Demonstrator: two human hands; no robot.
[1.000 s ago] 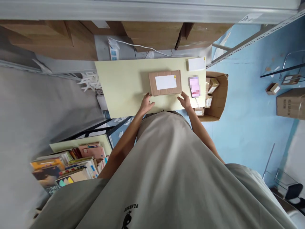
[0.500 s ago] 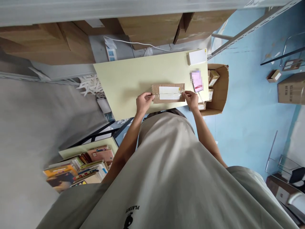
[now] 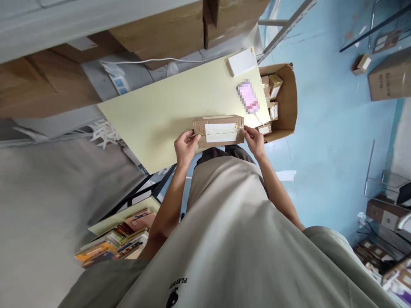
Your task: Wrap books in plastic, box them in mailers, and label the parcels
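1. One brown cardboard parcel (image 3: pixel 218 121) is held in front of your waist, over the near edge of the desk (image 3: pixel 154 111); you cannot tell from this angle whether its underside touches the surface.
2. Your left hand (image 3: pixel 186 146) is clamped on the parcel's left end, its thumb and fingers closed to the thickness of the cardboard there.
3. Your right hand (image 3: pixel 254 140) pinches the opposite end, where shiny clear tape shows near the fingertips.
4. Facing you on the parcel is a white label (image 3: pixel 221 132) with a small yellow mark at its right and a thin line across it; you cannot read any writing on it.
5. Beyond your right hand lies a phone (image 3: pixel 248 96) with a blurred pink screen, and past it a white box (image 3: pixel 242 62) with a yellow mark at its corner.
6. Beside the desk's right end, an open carton (image 3: pixel 290 107) holds small boxes (image 3: pixel 275 85) with white labels too small to read.
7. Your grey shirt (image 3: pixel 231 222) reads "PLAYBOY", upside down, above a black emblem.
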